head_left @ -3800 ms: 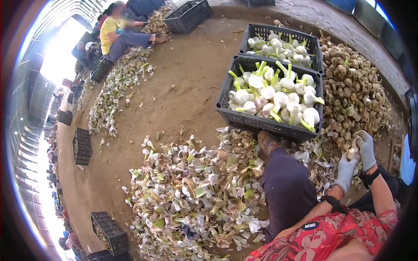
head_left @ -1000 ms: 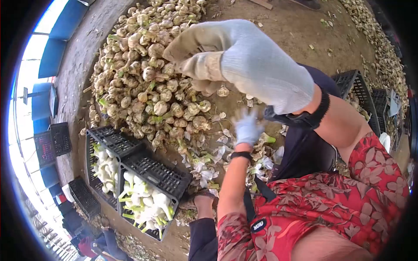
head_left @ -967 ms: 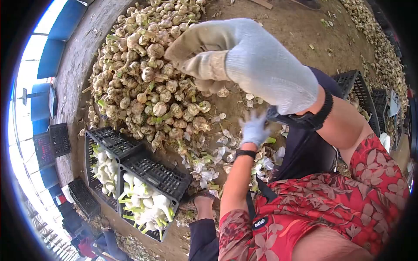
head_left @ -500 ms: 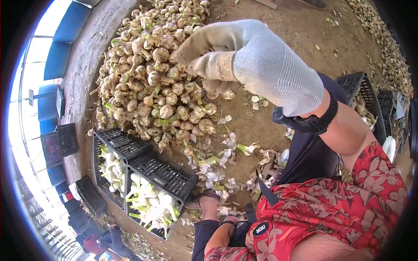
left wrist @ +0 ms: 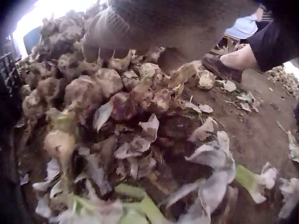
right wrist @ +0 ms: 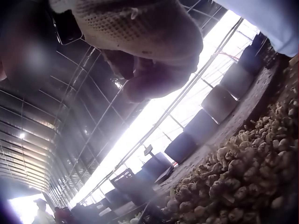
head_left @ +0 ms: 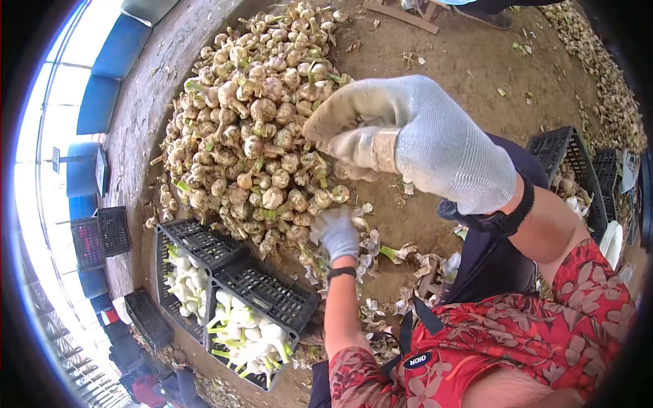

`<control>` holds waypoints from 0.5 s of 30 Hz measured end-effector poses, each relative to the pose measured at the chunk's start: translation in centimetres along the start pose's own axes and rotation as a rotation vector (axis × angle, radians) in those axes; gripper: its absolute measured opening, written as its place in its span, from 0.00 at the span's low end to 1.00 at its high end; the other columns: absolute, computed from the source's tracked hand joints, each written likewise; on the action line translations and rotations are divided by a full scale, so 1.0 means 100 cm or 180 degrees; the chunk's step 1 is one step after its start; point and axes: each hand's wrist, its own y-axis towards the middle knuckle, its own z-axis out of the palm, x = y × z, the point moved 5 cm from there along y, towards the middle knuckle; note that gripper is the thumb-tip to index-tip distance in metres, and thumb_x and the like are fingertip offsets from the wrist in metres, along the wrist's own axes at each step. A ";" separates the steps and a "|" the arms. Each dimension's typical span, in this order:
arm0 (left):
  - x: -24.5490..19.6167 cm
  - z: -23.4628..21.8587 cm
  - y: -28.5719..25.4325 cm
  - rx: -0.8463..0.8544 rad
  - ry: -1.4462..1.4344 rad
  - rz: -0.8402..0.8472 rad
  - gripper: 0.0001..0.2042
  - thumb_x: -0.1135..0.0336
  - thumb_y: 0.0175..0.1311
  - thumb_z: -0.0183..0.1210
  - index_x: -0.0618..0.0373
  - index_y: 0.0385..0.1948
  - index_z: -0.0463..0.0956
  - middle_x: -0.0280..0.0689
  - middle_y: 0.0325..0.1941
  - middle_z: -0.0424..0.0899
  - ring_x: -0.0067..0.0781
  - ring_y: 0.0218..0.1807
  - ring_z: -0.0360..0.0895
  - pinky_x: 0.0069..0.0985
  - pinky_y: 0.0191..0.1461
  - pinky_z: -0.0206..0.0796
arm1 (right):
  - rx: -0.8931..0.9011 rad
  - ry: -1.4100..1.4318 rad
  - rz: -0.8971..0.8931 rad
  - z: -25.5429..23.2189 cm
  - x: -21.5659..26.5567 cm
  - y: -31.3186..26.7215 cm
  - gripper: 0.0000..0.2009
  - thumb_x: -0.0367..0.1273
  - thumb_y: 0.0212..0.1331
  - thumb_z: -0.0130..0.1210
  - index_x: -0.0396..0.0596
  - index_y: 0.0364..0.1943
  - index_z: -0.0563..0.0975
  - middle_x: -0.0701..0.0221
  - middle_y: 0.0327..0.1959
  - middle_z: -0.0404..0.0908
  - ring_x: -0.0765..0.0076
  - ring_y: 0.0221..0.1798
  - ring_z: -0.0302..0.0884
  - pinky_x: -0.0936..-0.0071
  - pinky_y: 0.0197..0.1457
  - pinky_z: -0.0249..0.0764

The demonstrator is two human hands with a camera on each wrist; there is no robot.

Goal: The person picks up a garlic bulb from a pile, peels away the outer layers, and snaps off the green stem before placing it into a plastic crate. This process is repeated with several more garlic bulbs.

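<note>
My gloved left hand reaches down to the front edge of a pile of unpeeled garlic bulbs, its fingers over the bulbs. In the left wrist view that hand fills the top, close over dirty garlic bulbs, nothing seen gripped. My gloved right hand is raised in front of me with fingers curled toward the thumb. A beige band circles that thumb. The right wrist view shows this hand with bent fingers and nothing visible inside them.
Two black crates of cleaned white garlic stand left of my legs. Peeled skins and a cut stem litter the soil. Another crate is at the right. Far off sits a person.
Earlier both hands were together at a garlic bulb. Then the right hand rose; the left opened over the skins, drew back toward the body and now reaches to the pile. The head view has turned.
</note>
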 end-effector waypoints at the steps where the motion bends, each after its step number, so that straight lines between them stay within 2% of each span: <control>1: -0.010 0.015 -0.007 -0.0002 0.0142 0.0328 0.20 0.67 0.46 0.64 0.47 0.45 0.76 0.52 0.54 0.71 0.63 0.59 0.65 0.53 0.64 0.55 | -0.0143 -0.0314 -0.0172 0.000 0.006 -0.001 0.11 0.27 0.59 0.52 0.37 0.43 0.80 0.73 0.29 0.81 0.83 0.30 0.74 0.82 0.35 0.72; 2: -0.024 0.015 -0.014 -0.0005 0.0283 0.0648 0.17 0.67 0.47 0.63 0.46 0.43 0.77 0.50 0.54 0.70 0.61 0.57 0.67 0.52 0.60 0.61 | -0.0094 -0.0188 -0.0147 0.001 0.005 0.001 0.12 0.28 0.59 0.52 0.37 0.43 0.80 0.73 0.29 0.82 0.83 0.31 0.74 0.81 0.36 0.72; 4: -0.034 0.049 -0.034 0.0568 -0.0267 0.0326 0.14 0.66 0.49 0.63 0.46 0.39 0.78 0.47 0.52 0.70 0.58 0.50 0.72 0.46 0.49 0.69 | 0.0028 0.0050 -0.0111 0.008 -0.005 -0.001 0.12 0.28 0.59 0.53 0.37 0.44 0.80 0.72 0.29 0.82 0.82 0.32 0.75 0.81 0.37 0.73; 5: -0.038 0.036 -0.043 0.0479 -0.0612 0.0268 0.12 0.65 0.48 0.64 0.48 0.36 0.79 0.46 0.49 0.70 0.55 0.46 0.74 0.41 0.44 0.71 | 0.0108 0.0140 0.0010 0.011 -0.009 -0.001 0.12 0.28 0.63 0.55 0.35 0.48 0.77 0.74 0.33 0.79 0.84 0.31 0.73 0.84 0.33 0.69; 8: -0.029 0.031 -0.082 -0.0095 -0.1927 -0.0780 0.20 0.65 0.45 0.68 0.47 0.45 0.79 0.51 0.56 0.70 0.48 0.50 0.75 0.40 0.47 0.71 | 0.0251 -0.0224 0.0305 0.019 -0.030 -0.001 0.13 0.29 0.62 0.56 0.36 0.48 0.78 0.71 0.35 0.82 0.81 0.34 0.76 0.81 0.37 0.71; 9: -0.018 0.038 -0.090 0.0135 -0.2491 -0.1102 0.26 0.66 0.47 0.69 0.51 0.52 0.75 0.48 0.56 0.73 0.39 0.49 0.77 0.34 0.46 0.73 | 0.0356 -0.0596 0.0191 0.023 -0.037 -0.002 0.13 0.29 0.62 0.56 0.37 0.48 0.78 0.70 0.36 0.82 0.79 0.35 0.77 0.80 0.39 0.72; 10: -0.008 0.045 -0.103 0.0166 -0.3586 -0.1544 0.26 0.67 0.48 0.68 0.53 0.54 0.74 0.45 0.54 0.75 0.36 0.46 0.78 0.31 0.45 0.73 | 0.0459 -0.0962 0.0072 0.028 -0.046 -0.003 0.13 0.29 0.61 0.57 0.37 0.47 0.78 0.68 0.37 0.83 0.77 0.37 0.78 0.78 0.41 0.73; 11: -0.007 0.022 -0.115 0.0172 -0.4695 -0.1961 0.26 0.69 0.50 0.68 0.55 0.55 0.72 0.42 0.51 0.76 0.32 0.44 0.78 0.28 0.44 0.73 | 0.0566 -0.1327 -0.0059 0.034 -0.051 -0.006 0.13 0.30 0.61 0.57 0.38 0.47 0.78 0.66 0.39 0.84 0.75 0.39 0.80 0.77 0.43 0.74; 12: -0.010 -0.008 -0.127 0.0154 -0.5812 -0.2346 0.27 0.70 0.51 0.67 0.58 0.56 0.70 0.40 0.49 0.78 0.29 0.42 0.79 0.25 0.43 0.73 | 0.0751 -0.1516 0.0018 0.043 -0.054 -0.012 0.15 0.33 0.58 0.60 0.39 0.47 0.78 0.61 0.43 0.84 0.68 0.45 0.81 0.72 0.49 0.74; 13: -0.018 -0.053 -0.135 -0.0187 -0.6440 -0.2155 0.26 0.75 0.54 0.64 0.61 0.57 0.67 0.33 0.42 0.79 0.21 0.35 0.77 0.18 0.36 0.72 | 0.0887 -0.1727 -0.0028 0.052 -0.065 -0.017 0.18 0.36 0.57 0.61 0.39 0.47 0.78 0.59 0.43 0.83 0.65 0.46 0.81 0.71 0.49 0.74; 14: -0.019 -0.079 -0.145 -0.0589 -0.6688 -0.2250 0.26 0.78 0.54 0.63 0.60 0.58 0.67 0.33 0.41 0.80 0.21 0.33 0.77 0.18 0.33 0.71 | 0.1025 -0.1945 -0.0063 0.061 -0.082 -0.023 0.20 0.40 0.56 0.63 0.38 0.47 0.78 0.57 0.43 0.83 0.62 0.47 0.81 0.70 0.50 0.74; 15: -0.020 -0.105 -0.154 -0.0698 -0.6468 -0.2085 0.27 0.77 0.54 0.64 0.60 0.58 0.67 0.33 0.42 0.80 0.21 0.35 0.77 0.18 0.34 0.71 | 0.1315 -0.2071 0.0041 0.075 -0.101 -0.031 0.24 0.44 0.54 0.64 0.38 0.47 0.78 0.56 0.44 0.82 0.60 0.48 0.81 0.68 0.51 0.74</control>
